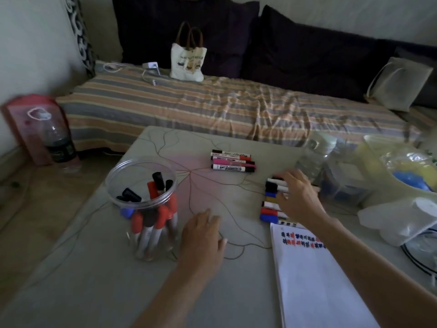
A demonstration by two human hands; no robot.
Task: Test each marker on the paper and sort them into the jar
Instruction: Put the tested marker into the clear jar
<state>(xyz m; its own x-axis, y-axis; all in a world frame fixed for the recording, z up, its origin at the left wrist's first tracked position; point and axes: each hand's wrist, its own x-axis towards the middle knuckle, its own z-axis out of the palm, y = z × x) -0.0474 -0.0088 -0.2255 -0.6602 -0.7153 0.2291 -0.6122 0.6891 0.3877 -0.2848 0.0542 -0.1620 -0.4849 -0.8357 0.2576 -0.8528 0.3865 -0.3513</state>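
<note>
Three markers (233, 161) lie near the table's (94, 280) far edge; bottle (312, 157) crowds the right edge. Right hand (298, 197) spreads over marker row (272, 200); left hand (201, 235) rests flat beside jar (144, 204).

One jar (142, 185), one paper pad (314, 280), two hands, four markers (233, 160) set apart.

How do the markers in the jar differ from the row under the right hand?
The markers in the jar stand upright and jumbled inside the jar; the row of markers lies flat, side by side on the table. The right hand reaches over the row only. Both show red, black and blue caps.
</note>
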